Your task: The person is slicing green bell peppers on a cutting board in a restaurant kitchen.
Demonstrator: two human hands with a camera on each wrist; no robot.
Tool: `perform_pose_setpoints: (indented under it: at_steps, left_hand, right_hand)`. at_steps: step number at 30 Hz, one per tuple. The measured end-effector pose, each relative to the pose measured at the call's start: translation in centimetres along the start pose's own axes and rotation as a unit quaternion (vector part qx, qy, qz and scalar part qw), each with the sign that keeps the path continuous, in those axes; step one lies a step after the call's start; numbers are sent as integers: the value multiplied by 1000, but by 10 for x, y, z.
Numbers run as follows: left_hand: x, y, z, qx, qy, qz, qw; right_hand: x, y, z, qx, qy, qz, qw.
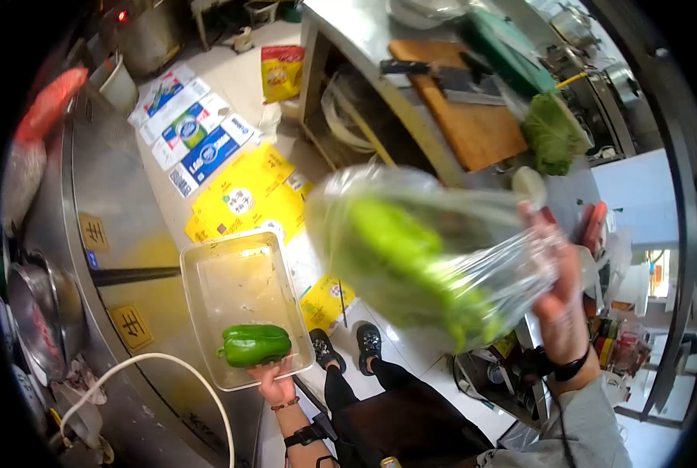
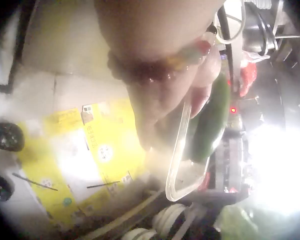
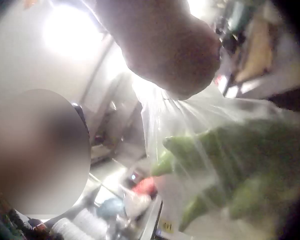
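Just one glossy green pepper (image 1: 256, 345) is lying in the pale rectangular tray (image 1: 235, 285), the left hand (image 1: 276, 384) gripping its rim; several green shapes (image 3: 195, 149), probably peppers, are sitting in the clear plastic bag (image 1: 485, 226) the right hand (image 1: 564, 290) is clutching.

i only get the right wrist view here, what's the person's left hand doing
Observer: The left hand grips the rim of a translucent rectangular plastic tray.

Operator: ok can't see that tray at all, is there a vegetable in it

Observer: Yes, one glossy green bell pepper lies on its side in it, at the end by that hand.
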State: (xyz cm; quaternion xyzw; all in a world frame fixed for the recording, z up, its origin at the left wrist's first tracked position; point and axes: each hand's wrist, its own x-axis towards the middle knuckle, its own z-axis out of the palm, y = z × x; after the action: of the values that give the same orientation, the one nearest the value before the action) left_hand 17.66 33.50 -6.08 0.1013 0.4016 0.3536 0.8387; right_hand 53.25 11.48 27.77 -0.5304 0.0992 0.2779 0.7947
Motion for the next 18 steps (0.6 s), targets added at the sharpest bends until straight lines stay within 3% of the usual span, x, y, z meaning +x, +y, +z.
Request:
perform_pose_setpoints:
  at_steps: [5, 8, 9, 11, 13, 15, 18]
  left_hand:
    - [-8, 2, 59, -16, -104, -43, 994]
    - [-6, -10, 89, -5, -161, -51, 986]
    - [-7, -16, 104, 2, -173, -65, 983]
    - [-10, -25, 112, 14, -189, -101, 977]
    - [-8, -41, 103, -2, -193, -137, 972]
    - [-17, -58, 94, 1, -187, -164, 968]
    - [-34, -71, 84, 23, -178, -180, 967]
  right_hand:
    - [-49, -139, -60, 72, -63, -219, 971]
    - [-75, -196, -74, 37, -30, -359, 932]
    - [-70, -227, -118, 89, -195, -316, 924]
    - [-37, -258, -148, 168, -195, -342, 904]
    - [16, -257, -138, 120, 9, -434, 893]
    - [63, -241, -135, 83, 200, -468, 857]
    - [90, -238, -241, 70, -115, -326, 936]
